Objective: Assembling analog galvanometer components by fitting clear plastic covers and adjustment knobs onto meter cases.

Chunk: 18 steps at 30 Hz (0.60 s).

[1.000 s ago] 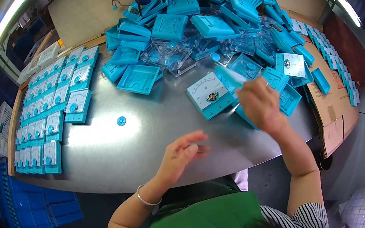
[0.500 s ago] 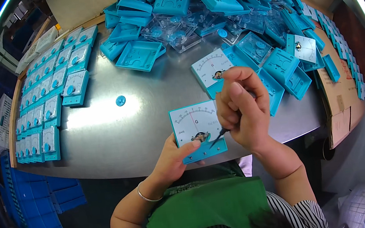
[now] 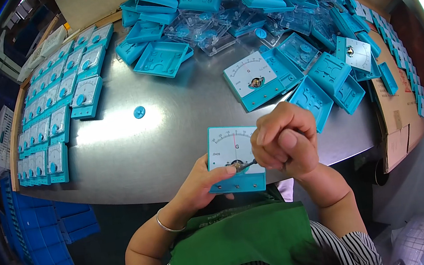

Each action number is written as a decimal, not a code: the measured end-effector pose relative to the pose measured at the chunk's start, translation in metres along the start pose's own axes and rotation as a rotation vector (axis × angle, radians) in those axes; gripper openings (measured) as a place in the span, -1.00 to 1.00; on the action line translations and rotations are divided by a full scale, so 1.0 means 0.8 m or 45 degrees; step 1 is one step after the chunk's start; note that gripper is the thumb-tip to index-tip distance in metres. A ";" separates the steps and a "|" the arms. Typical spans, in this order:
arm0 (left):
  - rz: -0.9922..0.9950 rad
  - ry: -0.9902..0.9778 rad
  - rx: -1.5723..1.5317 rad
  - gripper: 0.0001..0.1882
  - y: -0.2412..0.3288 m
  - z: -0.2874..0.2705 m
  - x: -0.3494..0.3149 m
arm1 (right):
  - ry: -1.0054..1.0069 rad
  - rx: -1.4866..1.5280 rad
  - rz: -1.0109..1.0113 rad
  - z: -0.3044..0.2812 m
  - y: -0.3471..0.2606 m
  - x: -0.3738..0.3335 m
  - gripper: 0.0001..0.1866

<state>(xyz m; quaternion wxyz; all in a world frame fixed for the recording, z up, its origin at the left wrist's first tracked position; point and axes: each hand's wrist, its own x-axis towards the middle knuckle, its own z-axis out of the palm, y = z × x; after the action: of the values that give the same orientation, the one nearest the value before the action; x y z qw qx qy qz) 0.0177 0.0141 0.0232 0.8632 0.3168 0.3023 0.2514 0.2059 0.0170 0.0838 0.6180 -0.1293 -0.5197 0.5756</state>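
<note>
My left hand (image 3: pixel 197 185) grips an uncovered panel meter (image 3: pixel 223 155) at the near table edge. The meter has a white scale plate, a thin red needle and a turquoise base. My left thumb lies beside the brass-coloured mechanism (image 3: pixel 237 165) at the plate's lower middle. Closed in a fist, my right hand (image 3: pixel 291 141) holds a thin dark pointed tool (image 3: pixel 249 164), its tip at that mechanism. Whether it is tweezers or a driver I cannot tell. A second uncovered meter (image 3: pixel 250 76) rests beyond my right hand, against turquoise housings.
Finished-looking meters (image 3: pixel 55 121) stand in rows at the left. A round blue knob (image 3: pixel 139 112) lies mid-table. Turquoise housings (image 3: pixel 162 59) and clear covers (image 3: pixel 204 29) are heaped at the back. Another uncovered meter (image 3: pixel 357 54) sits at right, near a cardboard box (image 3: pixel 396 129).
The tool tip has moved left onto the mechanism, and my right hand has come down nearer the meter. The held meter has shifted slightly right and down, its needle now more upright.
</note>
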 end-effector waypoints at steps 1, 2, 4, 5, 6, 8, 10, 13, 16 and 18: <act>-0.022 -0.034 0.002 -0.47 -0.001 0.000 -0.001 | -0.060 -0.044 0.025 0.000 -0.001 -0.002 -0.69; -0.026 -0.035 0.006 -0.47 -0.002 0.001 -0.001 | -0.079 -0.073 0.000 0.002 0.000 -0.002 -0.64; -0.033 -0.053 0.024 -0.44 -0.005 0.002 -0.002 | -0.052 -0.076 -0.014 0.000 -0.001 -0.008 -0.67; -0.036 -0.054 0.028 -0.44 -0.006 0.002 -0.001 | -0.028 -0.082 -0.028 -0.002 -0.001 -0.010 -0.71; -0.023 -0.049 0.025 -0.44 -0.009 0.003 -0.002 | -0.025 -0.081 -0.031 0.000 0.000 -0.010 -0.71; -0.014 -0.045 0.025 -0.43 -0.014 0.007 -0.004 | 0.225 0.133 -0.011 0.004 0.004 -0.006 -0.74; 0.060 0.083 0.083 -0.45 -0.015 0.017 -0.006 | 0.402 0.177 0.090 -0.003 0.005 -0.002 -0.75; 0.090 0.159 0.126 -0.51 -0.016 0.023 -0.007 | 0.592 0.221 0.238 -0.020 0.013 0.004 -0.77; 0.178 0.105 0.247 -0.58 -0.022 0.012 -0.006 | 0.615 0.354 0.318 -0.027 0.017 0.006 -0.76; 0.223 0.113 0.403 -0.61 -0.023 0.005 -0.008 | 0.550 0.364 0.339 -0.024 0.017 0.006 -0.76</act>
<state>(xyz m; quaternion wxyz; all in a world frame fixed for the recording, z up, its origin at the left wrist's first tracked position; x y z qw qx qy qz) 0.0204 -0.0039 0.0152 0.7633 0.4624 0.3470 0.2885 0.2123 0.0336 0.0676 0.6453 -0.2275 -0.2681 0.6782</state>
